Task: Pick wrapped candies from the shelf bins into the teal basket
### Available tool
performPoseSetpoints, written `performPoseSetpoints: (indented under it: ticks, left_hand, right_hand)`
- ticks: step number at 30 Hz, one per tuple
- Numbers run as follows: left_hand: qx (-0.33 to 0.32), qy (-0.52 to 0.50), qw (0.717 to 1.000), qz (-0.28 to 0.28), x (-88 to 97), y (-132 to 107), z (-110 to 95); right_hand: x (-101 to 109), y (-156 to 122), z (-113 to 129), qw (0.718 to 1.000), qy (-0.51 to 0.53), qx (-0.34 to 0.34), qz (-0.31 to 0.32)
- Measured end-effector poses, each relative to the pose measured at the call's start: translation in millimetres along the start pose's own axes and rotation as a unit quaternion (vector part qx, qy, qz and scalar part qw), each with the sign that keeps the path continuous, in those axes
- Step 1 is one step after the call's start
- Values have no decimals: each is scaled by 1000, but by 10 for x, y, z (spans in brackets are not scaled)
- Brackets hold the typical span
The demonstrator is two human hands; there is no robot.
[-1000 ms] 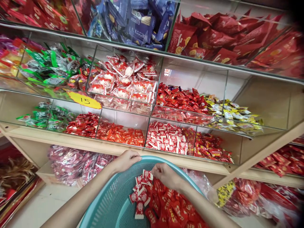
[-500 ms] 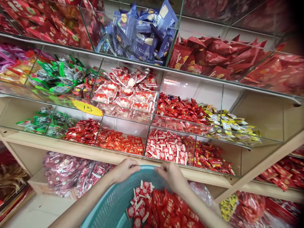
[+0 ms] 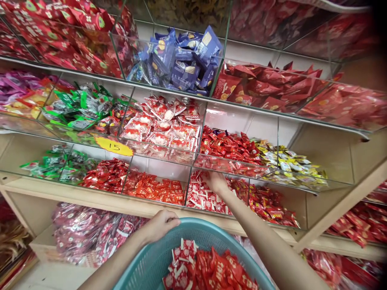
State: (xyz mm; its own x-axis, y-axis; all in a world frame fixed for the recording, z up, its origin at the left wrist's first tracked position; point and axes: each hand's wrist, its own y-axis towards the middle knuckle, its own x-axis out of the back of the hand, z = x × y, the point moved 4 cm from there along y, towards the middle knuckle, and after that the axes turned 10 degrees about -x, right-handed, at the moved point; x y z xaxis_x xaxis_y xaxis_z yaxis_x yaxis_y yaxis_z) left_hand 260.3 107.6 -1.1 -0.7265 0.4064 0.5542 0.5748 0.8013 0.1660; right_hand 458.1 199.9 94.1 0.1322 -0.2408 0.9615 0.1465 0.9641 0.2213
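Observation:
My left hand (image 3: 161,223) is closed over the far rim of a teal plastic basket (image 3: 145,264) at the bottom centre. The basket holds red wrapped sweets (image 3: 220,272) and a few red-and-white sweets (image 3: 181,255). My right hand (image 3: 215,182) reaches forward into a glass shelf compartment of red-and-white sweets (image 3: 205,199) on the lowest glass row. Its fingers point down into the pile and are partly hidden behind the glass edge, so their grip is unclear.
Glass-fronted shelves (image 3: 193,161) hold compartments of wrapped sweets: green, red, orange, yellow, blue packs above. A yellow oval tag marked 15 (image 3: 113,146) is stuck on the glass. Bags of pink sweets (image 3: 90,233) lie under the wooden shelf (image 3: 90,199).
My right hand left the basket and moved up and forward into the red-and-white sweets compartment. The view tilted upward. My left hand stayed on the basket rim.

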Motion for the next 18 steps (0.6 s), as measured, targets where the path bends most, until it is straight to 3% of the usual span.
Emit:
performPoseSetpoints:
  ticks: [7, 14, 18]
  left_hand:
    - [-1, -3, 1000, 0, 6, 2, -38]
    - [-1, -13, 1000, 2, -13, 6, 17]
    - [-3, -10, 1000, -8, -17, 4, 41]
  right_hand:
    - [20, 205, 55, 996, 0, -46, 70]
    - [49, -66, -88, 999, 35, 20, 28]
    - [29, 42, -52, 998, 41, 35, 44]
